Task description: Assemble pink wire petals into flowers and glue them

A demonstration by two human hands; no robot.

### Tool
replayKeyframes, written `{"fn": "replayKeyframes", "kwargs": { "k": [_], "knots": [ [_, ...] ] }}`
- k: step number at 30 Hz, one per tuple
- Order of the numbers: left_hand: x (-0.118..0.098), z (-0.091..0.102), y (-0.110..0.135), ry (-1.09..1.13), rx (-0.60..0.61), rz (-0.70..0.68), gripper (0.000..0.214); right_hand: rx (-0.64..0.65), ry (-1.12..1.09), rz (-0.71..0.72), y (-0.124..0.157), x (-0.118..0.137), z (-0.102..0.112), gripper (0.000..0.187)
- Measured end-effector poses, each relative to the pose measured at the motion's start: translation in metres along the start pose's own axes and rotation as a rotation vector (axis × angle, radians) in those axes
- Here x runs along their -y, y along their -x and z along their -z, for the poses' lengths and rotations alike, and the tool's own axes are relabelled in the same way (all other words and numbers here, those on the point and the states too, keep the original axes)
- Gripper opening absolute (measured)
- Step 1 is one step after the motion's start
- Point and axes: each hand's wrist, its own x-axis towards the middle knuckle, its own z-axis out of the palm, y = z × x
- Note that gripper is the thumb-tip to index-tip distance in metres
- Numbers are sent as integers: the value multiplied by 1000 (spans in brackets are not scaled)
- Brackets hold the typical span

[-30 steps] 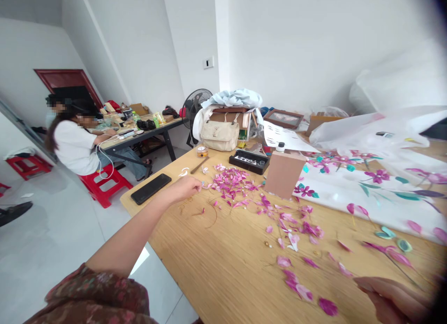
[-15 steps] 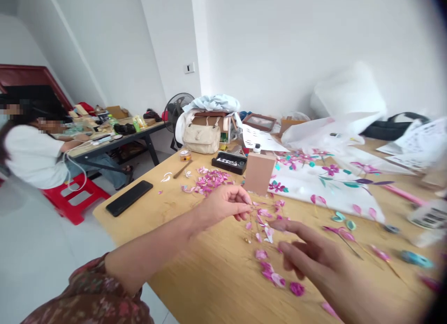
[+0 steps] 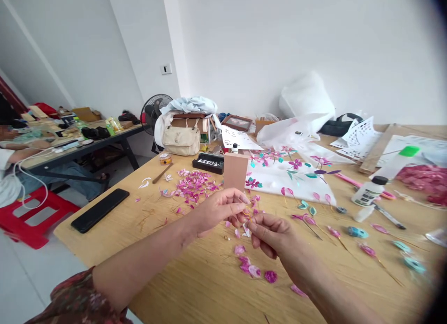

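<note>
My left hand (image 3: 223, 205) and my right hand (image 3: 272, 233) meet over the table, fingertips nearly touching. Both pinch a thin golden wire (image 3: 247, 215), which bends in a small loop between them; its ends are hidden by the fingers. Beneath and nearer to me lie pink fabric-like petals (image 3: 239, 250) and a dark magenta round piece (image 3: 270, 276). A larger heap of pink petals (image 3: 193, 184) spreads behind my left hand. Upright behind the hands stands a pinkish-brown block (image 3: 235, 172).
A black phone (image 3: 100, 210) lies at the left table edge. White sheeting (image 3: 275, 182) bears pink and teal flowers. To the right are a glue bottle (image 3: 370, 192), wire-stemmed petals (image 3: 367, 250) and a teal spool (image 3: 356, 232). A person's arm (image 3: 30, 151) shows at another table.
My right hand has come left to my left hand, and its spread fingers have closed on the golden wire. The view has swung right, bringing more of the table's right side into sight.
</note>
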Motion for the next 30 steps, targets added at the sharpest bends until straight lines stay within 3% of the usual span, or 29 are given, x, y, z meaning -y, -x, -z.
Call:
{"fn": "replayKeyframes", "kwargs": {
  "k": [8, 12, 17, 21, 25, 30],
  "knots": [
    [2, 1, -9, -375, -99, -47, 30, -25, -31, -36, 6, -2, -2, 28],
    [-3, 13, -8, -336, -139, -108, 31, -11, -2, -104, 19, -9, 7, 32],
    [-14, 30, -1, -212, -179, -68, 31, 150, 17, -244, 43, -25, 29, 31],
    [-17, 33, 2, -172, -181, -27, 29, -43, -186, -220, 54, -27, 48, 34],
    [-14, 29, 1, -150, -150, -25, 29, -34, -468, -203, 53, -13, 58, 31],
    [-12, 14, 0, -187, -70, -58, 29, -81, -435, -164, 49, -6, 57, 26]
  ]
}}
